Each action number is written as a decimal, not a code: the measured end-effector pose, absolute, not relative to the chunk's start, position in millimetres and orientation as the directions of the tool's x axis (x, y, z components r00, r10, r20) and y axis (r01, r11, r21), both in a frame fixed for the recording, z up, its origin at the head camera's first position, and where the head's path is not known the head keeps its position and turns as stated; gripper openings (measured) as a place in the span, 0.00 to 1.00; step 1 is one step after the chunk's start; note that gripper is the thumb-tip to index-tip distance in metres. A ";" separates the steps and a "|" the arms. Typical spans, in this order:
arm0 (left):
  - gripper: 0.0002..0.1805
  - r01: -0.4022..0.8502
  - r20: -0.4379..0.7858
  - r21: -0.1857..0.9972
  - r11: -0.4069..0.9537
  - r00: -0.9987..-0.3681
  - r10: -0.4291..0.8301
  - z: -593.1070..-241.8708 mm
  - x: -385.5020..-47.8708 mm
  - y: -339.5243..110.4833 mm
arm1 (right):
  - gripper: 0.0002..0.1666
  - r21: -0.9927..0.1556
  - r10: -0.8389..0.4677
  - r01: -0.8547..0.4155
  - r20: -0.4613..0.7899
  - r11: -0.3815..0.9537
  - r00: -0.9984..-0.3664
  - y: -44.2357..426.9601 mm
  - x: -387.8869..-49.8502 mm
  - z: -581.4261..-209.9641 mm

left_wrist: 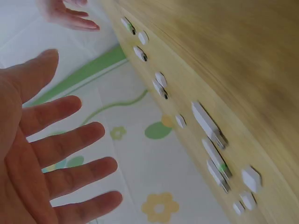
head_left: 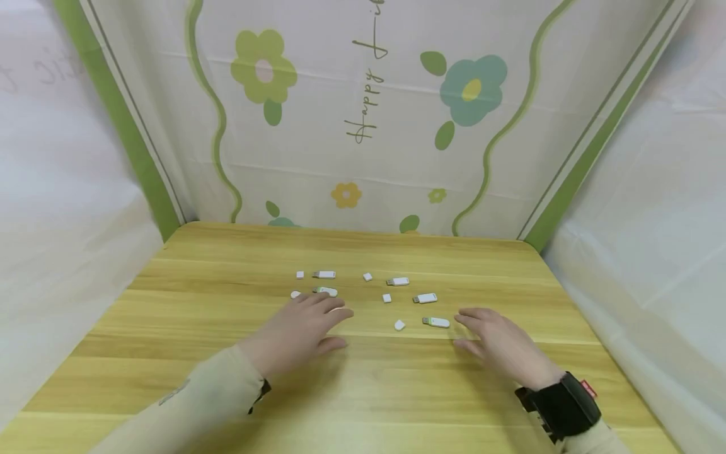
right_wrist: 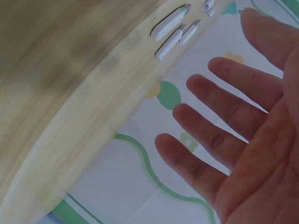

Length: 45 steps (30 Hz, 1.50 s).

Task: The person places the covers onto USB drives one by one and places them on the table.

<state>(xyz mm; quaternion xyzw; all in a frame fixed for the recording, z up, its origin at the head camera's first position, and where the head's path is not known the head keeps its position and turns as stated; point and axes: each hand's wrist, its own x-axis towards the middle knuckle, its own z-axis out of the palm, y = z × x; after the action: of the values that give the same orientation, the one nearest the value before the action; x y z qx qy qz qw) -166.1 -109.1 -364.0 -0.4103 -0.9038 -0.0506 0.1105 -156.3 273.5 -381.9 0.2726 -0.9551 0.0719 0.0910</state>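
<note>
Several white USB sticks lie uncapped on the wooden table, each near a small white cap. My left hand (head_left: 300, 331) hovers at the left group, fingers spread and holding nothing. Beyond its fingers are a plain stick (head_left: 326, 275), a green-marked stick (head_left: 327, 291) and a square cap (head_left: 300, 275); a rounded cap (head_left: 295, 295) is partly covered. The left wrist view shows a third, larger stick (left_wrist: 206, 122) there. My right hand (head_left: 501, 343), relaxed and holding nothing, is just right of another green-marked stick (head_left: 437, 322). Two plain sticks, one nearer (head_left: 426, 298), one farther (head_left: 399, 281), lie beyond.
Three loose caps, a far one (head_left: 367, 277), a middle one (head_left: 387, 298) and a near one (head_left: 399, 325), lie left of the right-hand sticks. A flowered curtain (head_left: 317, 151) hangs behind the table (head_left: 386, 403), with pale sheets at both sides.
</note>
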 end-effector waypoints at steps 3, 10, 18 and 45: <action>0.22 0.755 0.231 0.010 0.656 -0.640 0.733 -362.6 -175.6 -89.4 | 0.26 -0.103 -0.500 -0.523 0.189 0.846 -0.845 273.0 -162.2 -382.0; 0.22 0.722 0.067 0.124 0.681 -0.691 0.720 -373.9 -200.1 -37.1 | 0.20 -0.100 -0.498 -0.511 0.133 0.854 -0.857 268.9 -180.8 -390.8; 0.22 0.658 -0.062 0.144 0.739 -0.740 0.670 -383.4 -223.0 6.2 | 0.12 -0.069 -0.515 -0.524 0.115 0.849 -0.849 261.0 -197.5 -404.4; 0.13 0.577 -0.209 0.205 0.791 -0.764 0.611 -407.8 -244.8 33.5 | 0.05 -0.014 -0.502 -0.506 0.095 0.863 -0.860 238.3 -203.7 -411.9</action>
<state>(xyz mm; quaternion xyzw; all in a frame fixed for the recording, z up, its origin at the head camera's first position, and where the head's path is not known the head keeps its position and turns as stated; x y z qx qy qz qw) -244.8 33.5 -407.8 -0.3169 -0.9368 -0.0641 -0.1335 -203.7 238.3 -411.9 0.2613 -0.9641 0.0191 0.0440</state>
